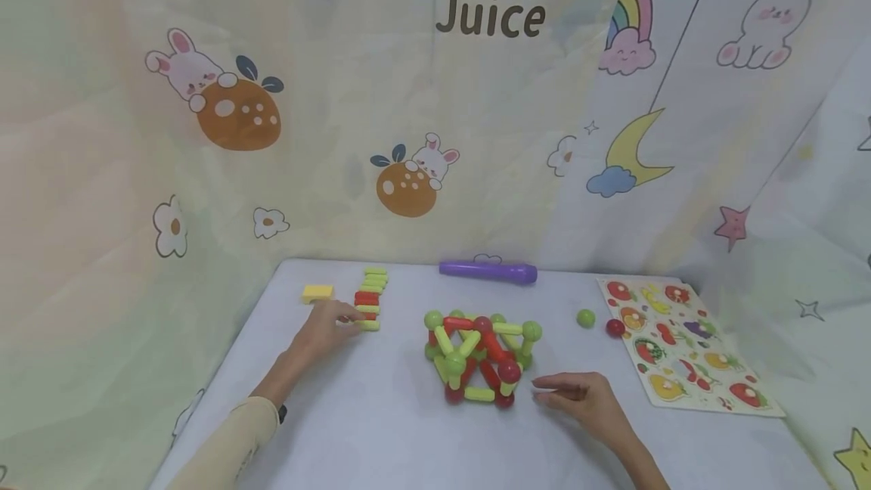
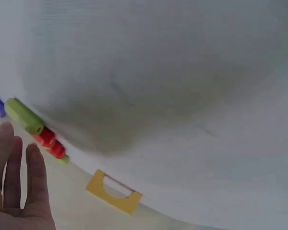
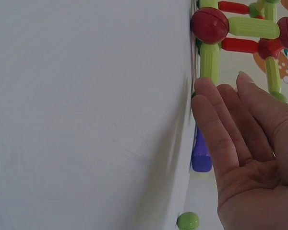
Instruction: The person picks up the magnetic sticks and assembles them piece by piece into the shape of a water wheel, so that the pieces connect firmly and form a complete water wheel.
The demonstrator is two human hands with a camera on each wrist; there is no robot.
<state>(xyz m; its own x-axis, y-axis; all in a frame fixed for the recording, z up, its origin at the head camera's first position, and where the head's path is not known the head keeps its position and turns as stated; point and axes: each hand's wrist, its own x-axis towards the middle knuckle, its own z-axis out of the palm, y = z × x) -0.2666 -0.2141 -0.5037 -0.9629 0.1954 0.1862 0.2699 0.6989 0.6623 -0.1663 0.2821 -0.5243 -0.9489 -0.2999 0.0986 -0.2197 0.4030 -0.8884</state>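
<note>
A row of short green and red magnetic rods lies at the back left of the table. Over the near end of that row reaches my left hand, its fingers fairly straight beside a green rod; whether they touch a rod is hard to tell. Mid-table stands a structure of green and red rods and balls. Just right of it is my right hand, fingers loosely extended and holding nothing. In the right wrist view, its fingertips are near a green rod below a red ball.
A yellow block lies left of the rods. Behind the structure is a purple microphone-shaped object. A green ball and a red ball sit near a fruit-picture board on the right. Printed cloth hangs around the table.
</note>
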